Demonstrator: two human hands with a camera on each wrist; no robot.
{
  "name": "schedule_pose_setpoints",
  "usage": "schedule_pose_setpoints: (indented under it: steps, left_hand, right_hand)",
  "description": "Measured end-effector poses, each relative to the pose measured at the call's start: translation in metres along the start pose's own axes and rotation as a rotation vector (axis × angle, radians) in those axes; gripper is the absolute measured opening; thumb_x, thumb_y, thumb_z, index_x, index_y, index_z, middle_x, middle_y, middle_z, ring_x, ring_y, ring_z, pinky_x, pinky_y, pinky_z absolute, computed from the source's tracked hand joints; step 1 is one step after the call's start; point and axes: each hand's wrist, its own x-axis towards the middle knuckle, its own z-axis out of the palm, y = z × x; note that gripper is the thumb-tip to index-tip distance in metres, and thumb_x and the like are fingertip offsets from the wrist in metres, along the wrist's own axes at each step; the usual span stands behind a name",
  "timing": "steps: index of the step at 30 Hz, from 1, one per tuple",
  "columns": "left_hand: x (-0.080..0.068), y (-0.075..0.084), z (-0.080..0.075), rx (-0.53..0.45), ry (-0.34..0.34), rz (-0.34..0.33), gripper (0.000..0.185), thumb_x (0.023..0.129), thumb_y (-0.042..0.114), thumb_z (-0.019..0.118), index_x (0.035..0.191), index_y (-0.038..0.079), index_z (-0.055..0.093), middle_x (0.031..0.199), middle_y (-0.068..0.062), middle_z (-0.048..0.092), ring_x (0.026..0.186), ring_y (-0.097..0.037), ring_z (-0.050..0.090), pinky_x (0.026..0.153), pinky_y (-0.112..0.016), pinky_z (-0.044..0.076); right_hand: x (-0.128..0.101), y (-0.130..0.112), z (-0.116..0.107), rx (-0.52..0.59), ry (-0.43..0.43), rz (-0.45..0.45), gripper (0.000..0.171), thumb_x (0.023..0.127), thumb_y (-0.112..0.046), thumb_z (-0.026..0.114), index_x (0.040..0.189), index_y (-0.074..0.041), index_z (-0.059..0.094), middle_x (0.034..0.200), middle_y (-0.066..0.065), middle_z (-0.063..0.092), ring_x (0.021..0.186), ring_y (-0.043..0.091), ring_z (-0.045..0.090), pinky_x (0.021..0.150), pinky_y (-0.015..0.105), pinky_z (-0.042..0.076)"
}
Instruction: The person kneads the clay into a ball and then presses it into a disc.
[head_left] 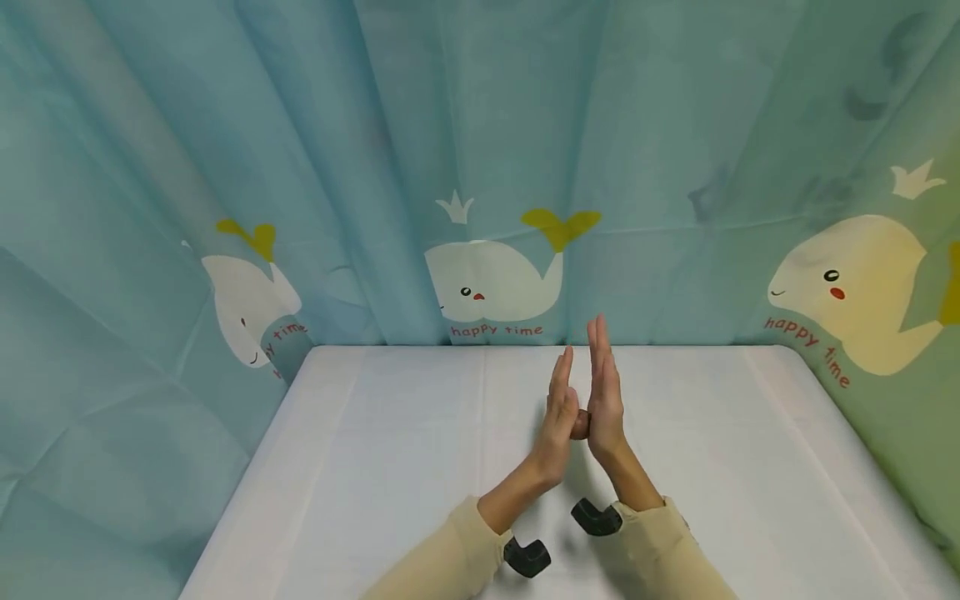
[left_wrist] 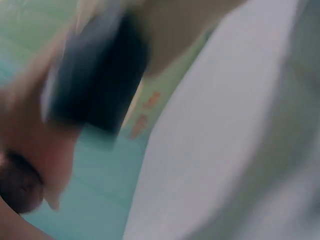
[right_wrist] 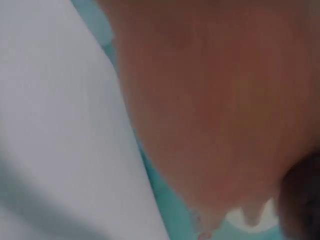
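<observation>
hands: i see my left hand (head_left: 558, 417) and right hand (head_left: 603, 392) palm to palm above the white table (head_left: 360, 467), fingers straight.
thing: a small brown ball (head_left: 580, 424), i think, pressed between the palms.
advice: i'd keep even pressure so it can't slip out.

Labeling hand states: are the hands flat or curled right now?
Flat. In the head view the left hand and right hand stand upright, fingers straight, palms facing, a small brown object between them.
</observation>
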Motion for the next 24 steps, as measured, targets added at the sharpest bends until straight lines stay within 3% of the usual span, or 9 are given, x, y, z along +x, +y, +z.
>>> schedule_pose_setpoints:
  steps: [1, 3, 6, 8, 10, 12, 18, 21, 24]
  left_hand:
    - [-0.002, 0.001, 0.002, -0.042, -0.007, 0.000, 0.064, 0.109, 0.055, 0.014, 0.167, 0.030, 0.002, 0.171, 0.002, 0.000, 0.097, -0.009, 0.050, 0.093, -0.032, 0.039]
    - [-0.004, 0.005, 0.004, -0.110, -0.005, 0.008, 0.063, 0.110, 0.053, 0.013, 0.167, 0.029, 0.000, 0.171, 0.002, -0.001, 0.091, -0.008, 0.044, 0.084, -0.028, 0.035]
    - [-0.001, 0.014, 0.002, -0.154, 0.000, 0.051, 0.061, 0.110, 0.046, 0.009, 0.167, 0.024, -0.003, 0.172, 0.003, -0.003, 0.136, -0.012, 0.038, 0.111, -0.038, 0.028]
    - [0.004, 0.019, -0.001, -0.152, 0.000, 0.084, 0.061, 0.111, 0.043, 0.007, 0.166, 0.020, -0.005, 0.172, 0.004, -0.007, 0.155, -0.014, 0.003, 0.122, -0.048, 0.010]
    - [0.011, 0.021, -0.006, -0.145, -0.004, 0.106, 0.063, 0.110, 0.044, 0.007, 0.166, 0.017, -0.006, 0.172, 0.002, -0.008, 0.157, -0.016, -0.009, 0.123, -0.053, -0.003]
    - [0.016, 0.020, -0.009, -0.127, 0.006, 0.100, 0.065, 0.110, 0.048, 0.008, 0.166, 0.018, -0.004, 0.172, 0.001, -0.006, 0.157, -0.017, -0.006, 0.123, -0.054, -0.001]
    - [0.017, 0.004, -0.010, 0.053, 0.044, 0.016, 0.070, 0.108, 0.060, 0.011, 0.167, 0.024, 0.004, 0.172, 0.006, 0.002, 0.157, -0.021, -0.004, 0.121, -0.060, 0.001]
    - [0.012, 0.002, -0.007, 0.044, 0.057, 0.023, 0.067, 0.109, 0.054, 0.012, 0.167, 0.023, 0.005, 0.172, 0.004, 0.003, 0.157, -0.019, -0.003, 0.122, -0.059, 0.002]
    - [0.007, 0.008, -0.002, -0.078, 0.028, 0.041, 0.063, 0.111, 0.049, 0.012, 0.167, 0.023, 0.001, 0.172, 0.003, 0.001, 0.129, -0.016, 0.046, 0.112, -0.040, 0.031]
  right_hand:
    - [0.002, 0.002, -0.003, 0.002, 0.000, 0.004, 0.056, 0.111, -0.047, 0.012, 0.166, -0.035, 0.007, 0.172, -0.009, 0.006, 0.156, 0.009, -0.001, 0.122, 0.041, 0.000]
    - [0.003, 0.006, -0.006, -0.001, -0.013, 0.020, 0.057, 0.111, -0.049, 0.012, 0.166, -0.035, 0.005, 0.172, -0.008, 0.004, 0.156, 0.006, 0.001, 0.121, 0.039, 0.006]
    - [-0.002, 0.013, -0.006, 0.025, -0.048, 0.055, 0.058, 0.110, -0.051, 0.009, 0.166, -0.036, 0.002, 0.173, -0.005, 0.000, 0.112, 0.006, 0.058, 0.089, 0.021, 0.043]
    - [-0.009, 0.017, -0.002, 0.023, -0.065, 0.058, 0.059, 0.110, -0.051, 0.008, 0.166, -0.034, 0.002, 0.173, -0.002, 0.001, 0.112, 0.010, 0.058, 0.076, 0.019, 0.043]
    - [-0.016, 0.018, 0.004, 0.021, -0.079, 0.041, 0.058, 0.111, -0.046, 0.006, 0.167, -0.031, 0.003, 0.173, 0.001, 0.001, 0.113, 0.011, 0.059, 0.080, 0.017, 0.045]
    - [-0.024, 0.015, 0.011, 0.003, -0.081, 0.008, 0.057, 0.112, -0.041, 0.006, 0.167, -0.026, 0.003, 0.173, 0.002, 0.003, 0.148, 0.004, 0.026, 0.099, 0.017, 0.035]
    - [-0.026, -0.006, 0.020, -0.051, -0.089, -0.097, 0.057, 0.112, -0.037, 0.010, 0.167, -0.022, 0.005, 0.173, 0.002, 0.002, 0.151, 0.006, 0.021, 0.115, 0.027, 0.021]
    - [-0.015, -0.010, 0.015, -0.092, -0.089, -0.105, 0.058, 0.111, -0.038, 0.011, 0.167, -0.023, 0.008, 0.173, -0.003, 0.003, 0.157, 0.013, -0.005, 0.122, 0.045, -0.005]
    - [-0.004, -0.005, 0.005, -0.088, -0.067, -0.077, 0.057, 0.111, -0.040, 0.012, 0.167, -0.027, 0.008, 0.172, -0.007, 0.005, 0.157, 0.013, -0.005, 0.122, 0.053, -0.008]
